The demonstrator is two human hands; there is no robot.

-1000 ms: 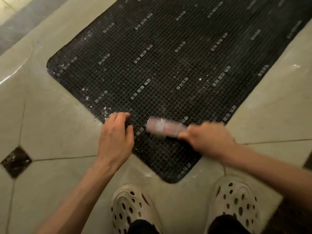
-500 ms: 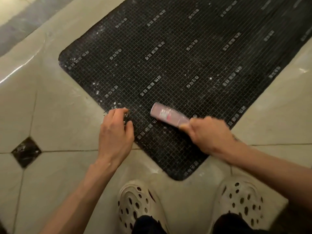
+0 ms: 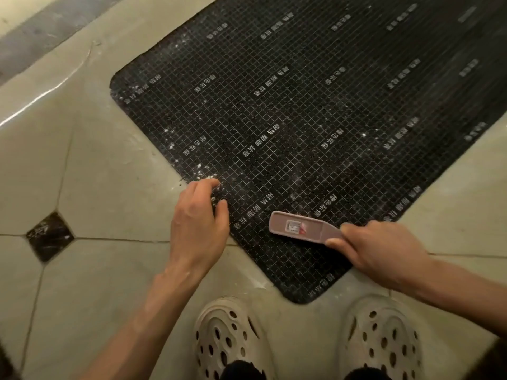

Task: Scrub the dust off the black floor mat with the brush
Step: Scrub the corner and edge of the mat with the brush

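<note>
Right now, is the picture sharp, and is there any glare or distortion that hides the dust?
Head view: the brush and both hands are sharp. A streak of glare lies on the tile floor at the left, off the black floor mat. The mat's far right part is dim, so dust there is hard to judge. The wide-angle lens bows the mat's edges.

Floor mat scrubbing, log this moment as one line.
right hand grips brush | brush on mat | left hand holds mat edge | dust remains

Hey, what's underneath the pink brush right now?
The black floor mat lies under the brush, which the right hand grips by its handle. The bristles and any dust beneath the brush are hidden.
</note>
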